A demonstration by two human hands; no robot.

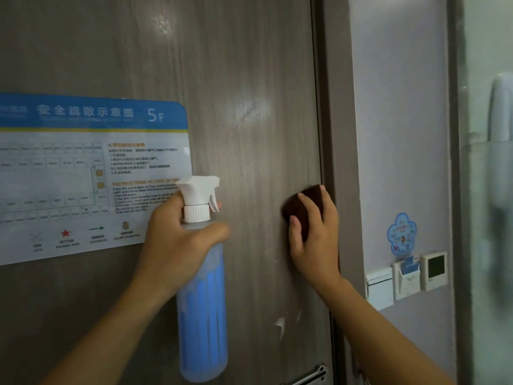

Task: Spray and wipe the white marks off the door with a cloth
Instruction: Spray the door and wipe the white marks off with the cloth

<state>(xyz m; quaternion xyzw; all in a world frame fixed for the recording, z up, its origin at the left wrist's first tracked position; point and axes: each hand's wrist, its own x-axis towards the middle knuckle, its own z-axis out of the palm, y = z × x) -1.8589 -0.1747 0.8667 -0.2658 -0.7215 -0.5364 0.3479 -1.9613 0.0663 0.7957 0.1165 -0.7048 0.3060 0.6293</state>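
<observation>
Two bare hands work at a grey wood-grain door (249, 79), seen from the person's own head. The left hand (177, 240) is wrapped around the neck of a spray bottle (202, 301) of blue liquid, thumb across the front, held upright just in front of the door; whether a finger sits on the white trigger (213, 202) is unclear. The right hand (313, 234) presses a dark brown cloth (308, 201) flat against the door near its right edge, fingers spread over the cloth and gripping it lightly.

Wiping looks to be under way, but the job seems unfinished. Several white marks (280, 325) remain low on the door, below the cloth, and a faint pale smudge (163, 23) shows near the top. A blue and white evacuation poster (91, 176) is stuck to the door on the left. To the right, a pale wall (399, 134) carries switches (433, 270) and a flower-shaped sticker (402, 234).
</observation>
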